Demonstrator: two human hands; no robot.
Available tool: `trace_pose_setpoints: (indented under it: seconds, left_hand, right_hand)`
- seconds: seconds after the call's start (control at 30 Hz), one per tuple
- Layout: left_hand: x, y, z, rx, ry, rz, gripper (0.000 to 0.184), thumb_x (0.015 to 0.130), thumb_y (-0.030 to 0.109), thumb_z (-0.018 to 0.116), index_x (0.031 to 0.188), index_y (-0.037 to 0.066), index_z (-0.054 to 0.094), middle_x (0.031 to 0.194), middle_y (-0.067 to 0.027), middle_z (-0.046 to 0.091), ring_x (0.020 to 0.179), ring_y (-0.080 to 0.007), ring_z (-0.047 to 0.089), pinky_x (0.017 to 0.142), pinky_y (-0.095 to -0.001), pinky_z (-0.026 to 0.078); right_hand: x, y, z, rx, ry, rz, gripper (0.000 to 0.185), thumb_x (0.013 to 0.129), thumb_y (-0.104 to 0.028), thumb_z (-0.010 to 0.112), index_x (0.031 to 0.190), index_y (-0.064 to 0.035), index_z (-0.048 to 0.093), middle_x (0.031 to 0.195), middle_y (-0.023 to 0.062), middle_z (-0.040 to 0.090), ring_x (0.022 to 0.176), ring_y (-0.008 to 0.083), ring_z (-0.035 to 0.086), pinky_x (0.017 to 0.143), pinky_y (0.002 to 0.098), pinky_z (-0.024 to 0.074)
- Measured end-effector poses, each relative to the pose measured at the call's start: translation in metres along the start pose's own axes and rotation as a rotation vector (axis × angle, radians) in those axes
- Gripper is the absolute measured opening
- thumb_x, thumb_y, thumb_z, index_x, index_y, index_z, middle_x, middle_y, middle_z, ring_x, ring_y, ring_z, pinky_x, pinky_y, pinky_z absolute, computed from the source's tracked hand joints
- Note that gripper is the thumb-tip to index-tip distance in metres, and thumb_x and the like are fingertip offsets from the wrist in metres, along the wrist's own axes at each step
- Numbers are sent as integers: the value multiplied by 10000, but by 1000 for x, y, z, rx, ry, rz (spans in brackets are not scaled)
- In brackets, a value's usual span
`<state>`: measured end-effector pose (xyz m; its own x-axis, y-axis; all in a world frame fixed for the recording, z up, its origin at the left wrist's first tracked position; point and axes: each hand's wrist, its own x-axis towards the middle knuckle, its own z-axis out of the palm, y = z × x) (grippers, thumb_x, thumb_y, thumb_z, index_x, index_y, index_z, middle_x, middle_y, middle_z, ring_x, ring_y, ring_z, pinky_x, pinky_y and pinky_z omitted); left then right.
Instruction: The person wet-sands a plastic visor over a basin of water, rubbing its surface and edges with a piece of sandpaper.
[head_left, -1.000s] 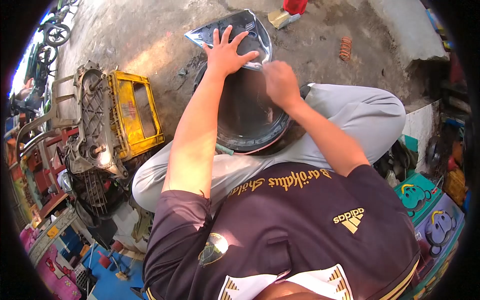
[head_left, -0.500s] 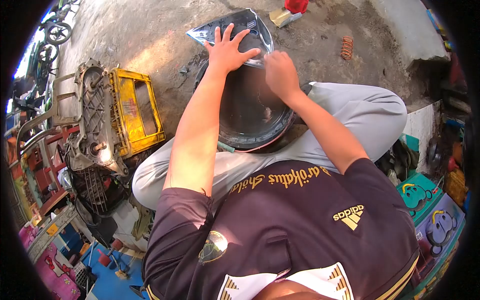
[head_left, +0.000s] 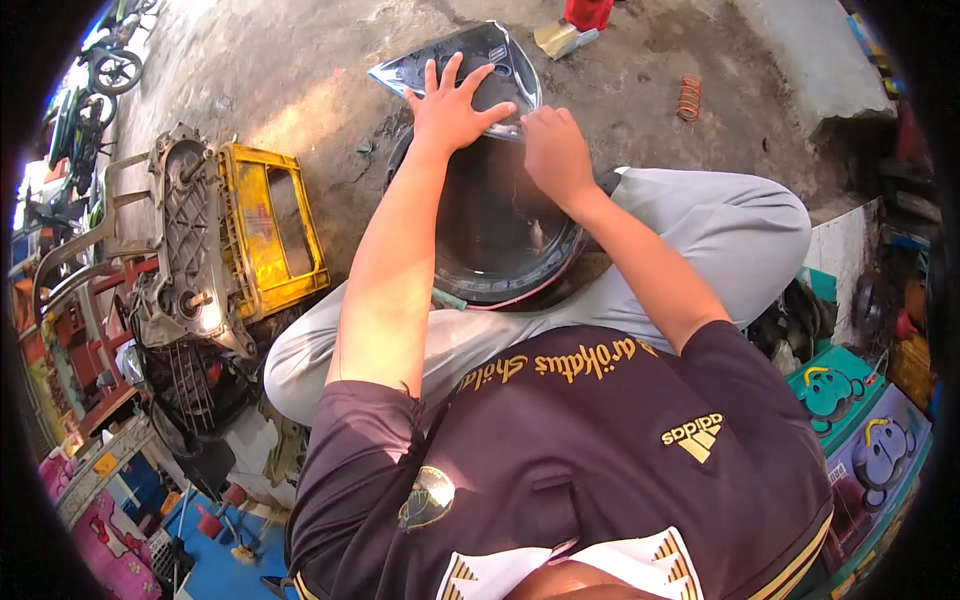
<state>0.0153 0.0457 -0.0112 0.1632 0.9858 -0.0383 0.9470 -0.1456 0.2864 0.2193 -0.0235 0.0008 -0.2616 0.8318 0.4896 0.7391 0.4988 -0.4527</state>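
Observation:
A dark, glossy, pointed panel with a shiny clear rim [head_left: 405, 72] lies at the far side of a round black basin [head_left: 500, 292], partly over its edge. It looks like a vehicle part, but I cannot tell its exact kind. My left hand [head_left: 452, 115] rests flat on the panel, fingers spread wide. At the panel's right edge my right hand [head_left: 555, 150] is closed, with its fingertips against the rim. Whatever those fingers pinch is hidden. Murky water [head_left: 490, 225] fills the basin between my legs.
A yellow crate [head_left: 262, 225] and a grimy metal engine casing [head_left: 187, 230] stand on the left. On the concrete lie a rusty coil spring [head_left: 689, 98] and a red object [head_left: 588, 12] beside a tan-and-silver packet [head_left: 563, 40]. Teal and purple boxes [head_left: 880, 460] sit at lower right.
My right hand has shifted slightly up-left along the panel's right edge. My left hand keeps its spread pose on the panel. The whole view has moved a little.

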Motion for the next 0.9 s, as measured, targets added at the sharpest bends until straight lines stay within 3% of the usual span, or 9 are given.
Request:
trace_pose_setpoints:
  seconds: [0.33, 0.53, 0.63, 0.9]
  left_hand:
    - [-3, -1, -1, 33, 13, 7, 897, 851, 861, 671, 1627, 451, 485, 1815, -62, 262, 1676, -445, 157, 1220, -849, 148]
    - [-2, 2, -2, -13, 31, 9, 913, 823, 862, 688, 1616, 447, 506, 1810, -64, 274, 1679, -436, 152, 1238, -839, 138]
    - [-7, 0, -1, 5, 33, 16, 917, 822, 860, 692, 1617, 443, 506, 1809, -62, 275, 1679, -437, 150, 1234, -842, 137]
    - [-10, 1, 4, 5, 61, 24, 915, 825, 858, 692, 1617, 440, 504, 1813, -57, 260, 1681, -440, 132, 1228, -848, 141]
  right_hand:
    - [-8, -7, -4, -71, -96, 50, 80, 889, -46, 680, 953, -33, 726, 963, 115, 667, 926, 338, 641, 814, 457, 539]
    - [-3, -2, 0, -46, 5, 27, 54, 880, -47, 684, 925, -37, 710, 934, 119, 648, 911, 337, 638, 804, 457, 537]
    - [-10, -9, -5, -64, -92, 5, 34, 887, -53, 689, 909, -39, 711, 935, 117, 647, 904, 332, 636, 803, 450, 539]
    - [-8, -4, 5, 4, 20, 34, 43, 914, -75, 721, 914, -38, 743, 900, 113, 640, 880, 322, 637, 795, 453, 529]
